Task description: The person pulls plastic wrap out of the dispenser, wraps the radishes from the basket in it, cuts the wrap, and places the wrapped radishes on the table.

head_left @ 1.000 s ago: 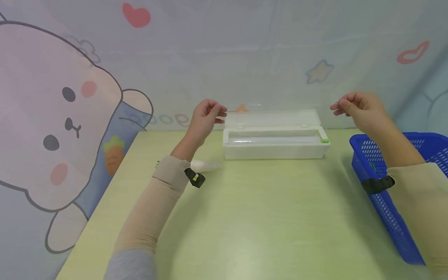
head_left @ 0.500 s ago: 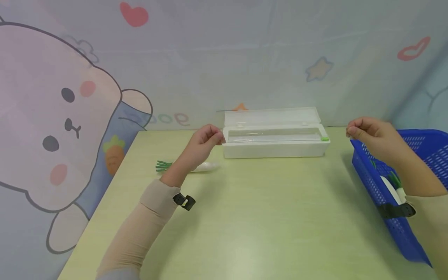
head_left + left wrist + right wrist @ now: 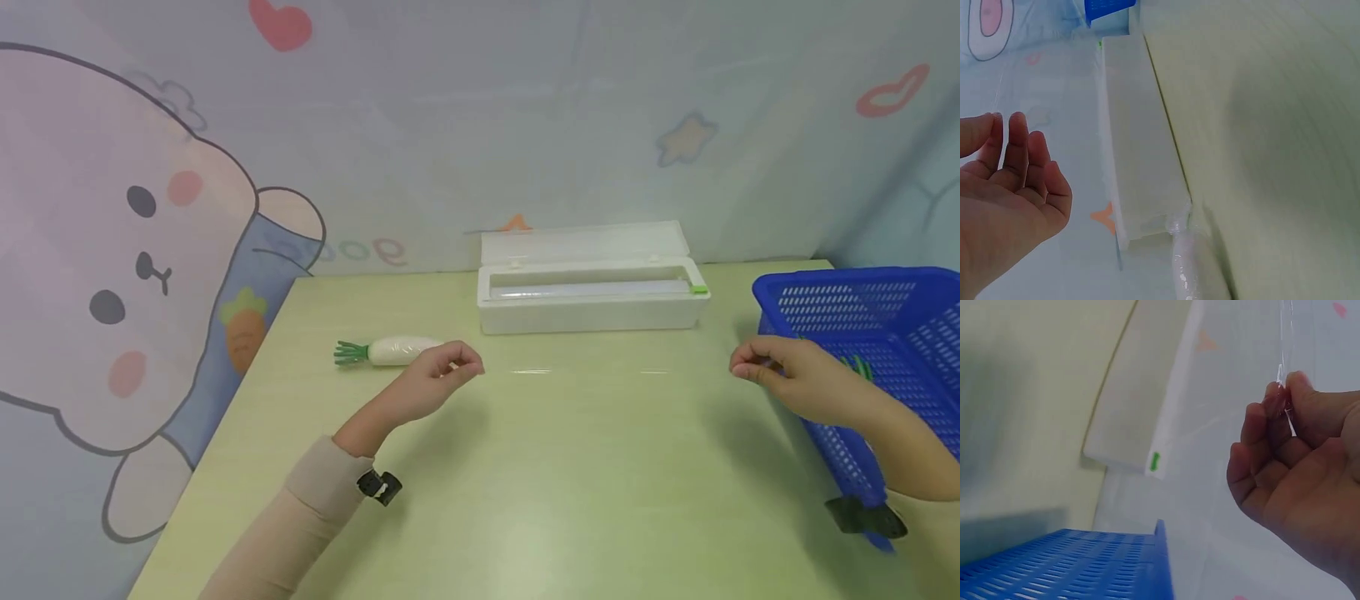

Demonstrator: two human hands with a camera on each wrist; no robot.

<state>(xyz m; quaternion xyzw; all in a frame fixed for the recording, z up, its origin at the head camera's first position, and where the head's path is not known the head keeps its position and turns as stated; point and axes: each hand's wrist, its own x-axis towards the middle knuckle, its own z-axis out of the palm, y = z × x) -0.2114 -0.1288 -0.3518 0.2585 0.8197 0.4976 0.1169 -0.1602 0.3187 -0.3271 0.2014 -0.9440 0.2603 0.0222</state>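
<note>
My left hand [image 3: 420, 387] pinches one end of a strip of cling film, thumb against index finger. At the other end my right hand [image 3: 810, 379] pinches the film, bunched at its fingertips in the right wrist view. Between the hands the clear cling film [image 3: 1281, 337] barely shows, just thin glints in the head view. Behind it stands a white cling film dispenser box [image 3: 592, 317], lid raised, a roll inside and a green cutter slider [image 3: 698, 290] at its right end. A white radish [image 3: 397, 350] with green stalks lies left of the box, partly behind the left hand.
A blue perforated basket [image 3: 767, 292] stands at the table's right side, under the right forearm, with green stalks showing inside. A printed cloth [image 3: 420, 125] hangs behind the pale table [image 3: 570, 483]. Both wrists carry black strapped cameras.
Both hands have come down and toward me from above the dispenser, drawing the film over the table. The right hand has shifted slightly right, and more of the radish shows.
</note>
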